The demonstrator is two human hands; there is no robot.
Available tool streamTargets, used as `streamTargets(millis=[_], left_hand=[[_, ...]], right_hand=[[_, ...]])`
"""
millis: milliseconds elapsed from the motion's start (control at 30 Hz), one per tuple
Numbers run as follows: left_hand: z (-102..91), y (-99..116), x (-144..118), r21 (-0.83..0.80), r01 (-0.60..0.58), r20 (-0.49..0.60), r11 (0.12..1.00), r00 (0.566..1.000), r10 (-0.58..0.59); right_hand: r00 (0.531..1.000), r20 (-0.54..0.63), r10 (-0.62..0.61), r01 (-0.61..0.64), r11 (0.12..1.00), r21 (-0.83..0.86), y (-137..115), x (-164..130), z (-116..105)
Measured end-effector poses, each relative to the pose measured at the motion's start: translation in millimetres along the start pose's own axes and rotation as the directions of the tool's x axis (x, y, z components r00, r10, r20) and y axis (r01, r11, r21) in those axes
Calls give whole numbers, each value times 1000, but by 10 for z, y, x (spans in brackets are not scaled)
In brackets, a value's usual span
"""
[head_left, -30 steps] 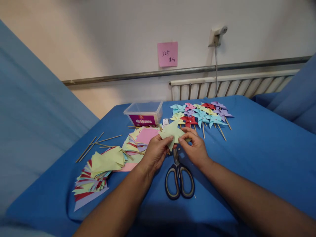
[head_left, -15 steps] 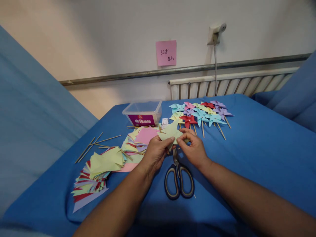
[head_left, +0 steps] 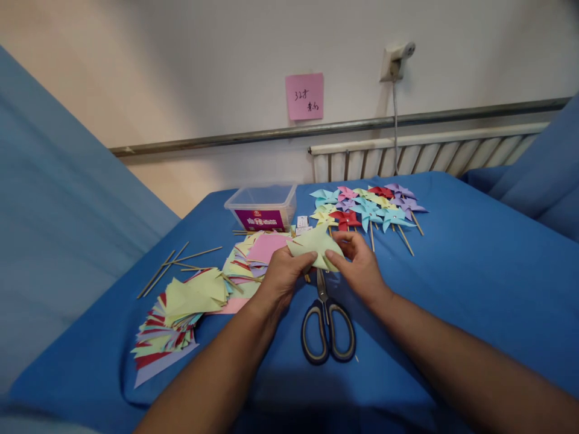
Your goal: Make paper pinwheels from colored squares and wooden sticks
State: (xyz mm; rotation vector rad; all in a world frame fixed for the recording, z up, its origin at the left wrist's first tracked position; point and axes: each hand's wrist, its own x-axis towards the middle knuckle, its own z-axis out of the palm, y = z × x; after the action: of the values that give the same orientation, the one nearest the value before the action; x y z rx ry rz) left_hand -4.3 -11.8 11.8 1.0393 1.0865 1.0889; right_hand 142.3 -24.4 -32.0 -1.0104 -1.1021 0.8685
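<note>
Your left hand [head_left: 284, 276] pinches the left side of a pale green paper [head_left: 314, 244], and your right hand [head_left: 362, 268] pinches its right side. You hold it above the middle of the blue tabletop [head_left: 465, 277]. Scissors [head_left: 322, 295] lie on the near side. Colored papers [head_left: 196, 296] spread out left. Far away sit a clear tub [head_left: 265, 218] and, to its right, bright pinwheels [head_left: 367, 211].

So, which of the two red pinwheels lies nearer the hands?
The front red pinwheel, just beyond the right hand, with a pale yellow pinwheel to its left. The other red pinwheel lies farther back, nearer the wall.
</note>
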Motion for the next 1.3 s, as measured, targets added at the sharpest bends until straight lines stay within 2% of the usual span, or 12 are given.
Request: streamTargets(millis=[100,267,400,533,633,700,767,833,900,1000,1167,1300], left_hand=[[-32,73,-17,140,-17,67,990,998,8],[-60,122,-37,304,-29,202,952,979,-35],[-88,93,-28,401,-54,281,914,957,-66],[-131,82,-12,447,-74,321,891,943,-83],[-140,81,7,444,-88,289,892,956,-49],[-128,63,26,411,-116,214,904,976,28],[-104,30,47,309,-104,90,945,993,80],[-71,-8,58,119,-14,10,993,1000,13],[-35,-41,56,-56,104,45,993,994,-102],[18,-75,29,-168,202,112,965,976,-184],[73,-109,-7,-246,217,130,945,973,-190],[72,-119,-5,-229,197,111,953,978,-175]], right_hand=[[995,-15,98,-95,987,133,-44,108,-83],[933,267,241,-264,963,52,-173,173,-189],[903,369,220,-197,975,-99,-216,115,-183],[892,402,207,-184,978,-96,-189,90,-155],[909,353,224,-208,975,-81,-142,88,-122],[939,248,237,-233,971,-44,-100,74,-78],[961,97,258,-263,964,41,-52,45,-19],[959,-21,282,-275,948,160,-3,11,42],[954,-89,286,-257,935,243,41,-18,88],[952,-142,273,-226,934,276,87,-41,121],[960,-139,244,-207,949,237,92,-61,137],[961,-113,251,-217,944,249,57,-84,154]])
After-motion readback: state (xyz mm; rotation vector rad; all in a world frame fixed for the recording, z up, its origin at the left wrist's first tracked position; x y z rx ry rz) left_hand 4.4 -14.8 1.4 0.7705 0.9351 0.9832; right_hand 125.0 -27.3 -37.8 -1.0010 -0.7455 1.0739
